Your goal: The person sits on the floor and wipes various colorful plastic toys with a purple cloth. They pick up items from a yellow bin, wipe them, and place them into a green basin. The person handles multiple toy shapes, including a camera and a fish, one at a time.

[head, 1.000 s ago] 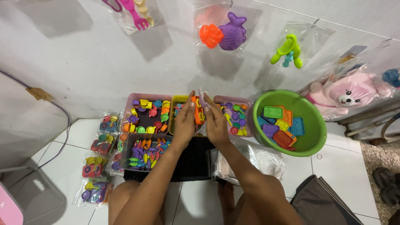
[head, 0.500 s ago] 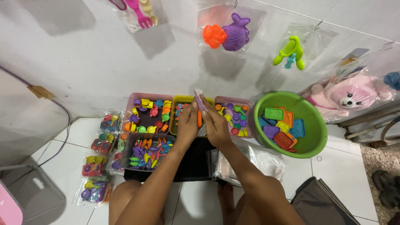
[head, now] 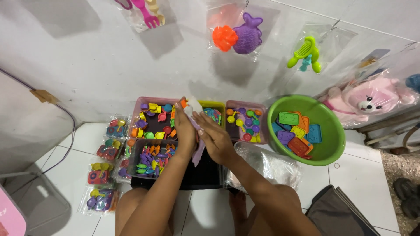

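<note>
My left hand (head: pixel 184 129) and my right hand (head: pixel 217 140) are pressed together around a small clear plastic bag (head: pixel 197 154) with pale purple and orange toy pieces inside. The bag's top pokes out above my fingers and its bottom hangs below them. My hands hover over the trays of small colourful plastic toys: a pink tray (head: pixel 139 106) on the left, a dark tray (head: pixel 134 154) nearer to me, a yellow-green tray (head: pixel 215 105) and a second pink tray (head: pixel 245 105) to the right.
A green basin (head: pixel 326 142) with flat coloured toy pieces stands at the right. A pile of empty clear bags (head: pixel 267 168) lies in front of it. Several filled toy packets (head: pixel 104 171) lie on the white tiles at the left. Bagged toys hang on the wall behind.
Both hands have drawn back a little from the trays towards me and closed around the bag, which now hangs lower between them.
</note>
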